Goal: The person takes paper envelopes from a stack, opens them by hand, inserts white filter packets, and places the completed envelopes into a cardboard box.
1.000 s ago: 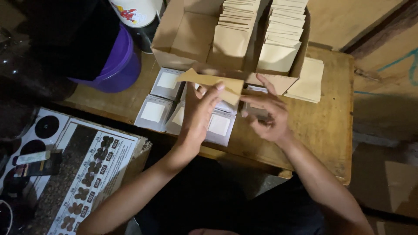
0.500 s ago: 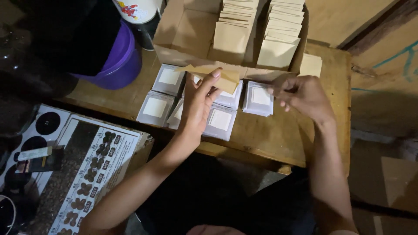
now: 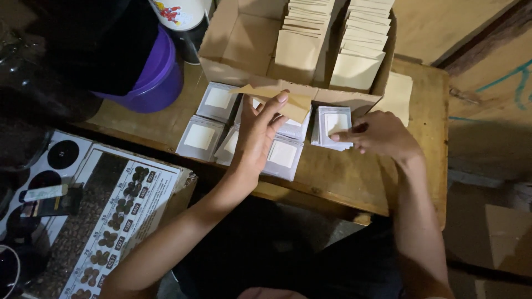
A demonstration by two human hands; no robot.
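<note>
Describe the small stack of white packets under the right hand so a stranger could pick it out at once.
Start at the open cardboard box of tan envelopes at the back of the wooden table. Just in front of its right half lies the stack of white packets, with the right hand resting on its right edge. Unlike the other white packets spread to the left, it sits alone as a stack.

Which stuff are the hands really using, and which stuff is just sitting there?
In use:
left hand holding a tan envelope
right hand on a stack of white squares
more white stacks
cardboard box of envelopes

Just lying about:
purple tub
printed cup
printed sheet
</note>
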